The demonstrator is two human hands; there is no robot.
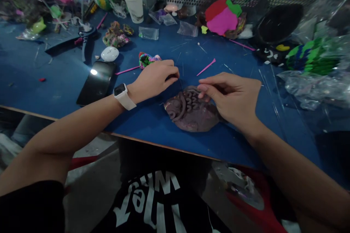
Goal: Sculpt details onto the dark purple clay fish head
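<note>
A brownish-purple clay fish (195,118) lies on the blue table, with curved ridges near its head and rows of small curls on its body. My left hand (157,78) is above and left of it, fingers curled together near a thin dark needle-like tool; what the fingers hold is too small to tell. My right hand (232,96) is over the upper right of the fish, thumb and fingertips pinched together; anything between them is too small to make out. A multicoloured clay lump (146,59) sits just behind my left hand.
A dark phone (97,83) with a glaring light and a white case (109,54) lie at left. Pink tools (206,67), clear rods and small bags are scattered behind. A paper cup (134,6), scissors (73,42) and colourful clay pieces (222,16) stand farther back.
</note>
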